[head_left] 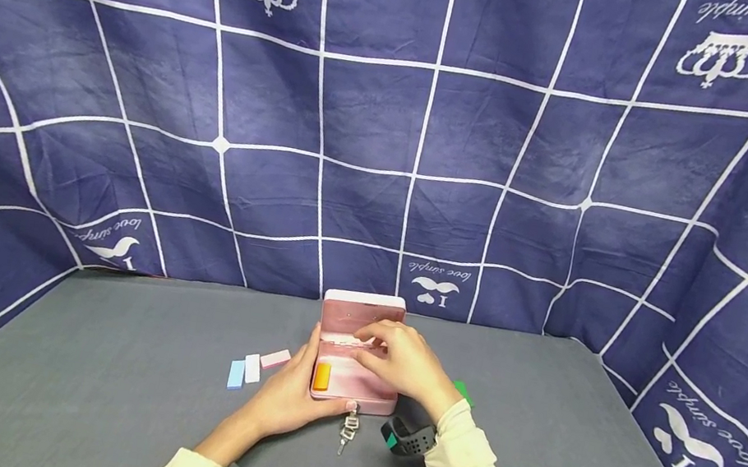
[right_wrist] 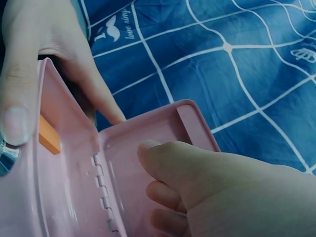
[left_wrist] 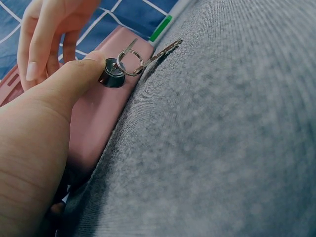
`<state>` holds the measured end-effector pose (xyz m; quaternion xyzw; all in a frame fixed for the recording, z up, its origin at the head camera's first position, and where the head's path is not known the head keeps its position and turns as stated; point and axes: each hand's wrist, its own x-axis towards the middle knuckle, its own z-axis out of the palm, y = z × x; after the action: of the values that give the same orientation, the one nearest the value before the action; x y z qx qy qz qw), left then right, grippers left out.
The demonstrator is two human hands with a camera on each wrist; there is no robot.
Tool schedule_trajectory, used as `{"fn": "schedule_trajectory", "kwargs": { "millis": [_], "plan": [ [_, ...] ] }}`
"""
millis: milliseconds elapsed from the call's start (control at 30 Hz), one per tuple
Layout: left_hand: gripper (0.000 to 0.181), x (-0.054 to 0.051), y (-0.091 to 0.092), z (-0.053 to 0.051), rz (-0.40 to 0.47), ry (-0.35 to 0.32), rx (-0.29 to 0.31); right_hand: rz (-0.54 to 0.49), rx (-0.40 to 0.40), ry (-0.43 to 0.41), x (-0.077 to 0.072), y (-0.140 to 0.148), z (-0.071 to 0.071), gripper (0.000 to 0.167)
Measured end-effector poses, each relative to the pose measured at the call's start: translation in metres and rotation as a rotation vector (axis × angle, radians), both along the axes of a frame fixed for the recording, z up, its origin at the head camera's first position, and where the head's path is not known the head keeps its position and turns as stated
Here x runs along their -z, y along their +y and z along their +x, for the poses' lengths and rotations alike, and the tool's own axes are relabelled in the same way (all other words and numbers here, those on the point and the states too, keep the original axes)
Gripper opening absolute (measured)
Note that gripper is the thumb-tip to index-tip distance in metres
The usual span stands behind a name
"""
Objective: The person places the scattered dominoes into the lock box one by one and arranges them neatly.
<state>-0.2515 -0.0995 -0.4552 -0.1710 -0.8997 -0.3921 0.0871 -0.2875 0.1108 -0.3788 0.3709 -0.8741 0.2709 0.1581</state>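
Observation:
A pink metal box (head_left: 377, 407) stands on the grey table with its lid raised at the back. My left hand (head_left: 290, 386) grips the box's left side, its thumb on the front beside the black lock (left_wrist: 112, 79). Keys (head_left: 350, 427) on a ring hang from that lock. Inside the box an orange block (right_wrist: 49, 136) lies by the left wall. Over the box is my right hand (head_left: 407, 360), loosely bent fingers in front of the lid's inner face. No object shows in it, and whether its fingertips touch the lid I cannot tell.
Left of the box lie a blue block (head_left: 235, 374), a white block (head_left: 252, 368) and a pink-and-white block (head_left: 276, 359). A green block (head_left: 462, 392) shows partly behind the right wrist. Behind the grey table (head_left: 131, 374) hangs a blue checked cloth (head_left: 379, 118).

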Motion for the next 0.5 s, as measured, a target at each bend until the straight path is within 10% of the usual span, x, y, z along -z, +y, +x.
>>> {"fn": "schedule_trajectory", "kwargs": {
  "millis": [500],
  "plan": [
    [0.133,0.0004,-0.0001,-0.0006,0.006,-0.014,-0.004,-0.003,0.005,-0.030,0.0023,0.0098,-0.0050,0.017]
  ]
}}
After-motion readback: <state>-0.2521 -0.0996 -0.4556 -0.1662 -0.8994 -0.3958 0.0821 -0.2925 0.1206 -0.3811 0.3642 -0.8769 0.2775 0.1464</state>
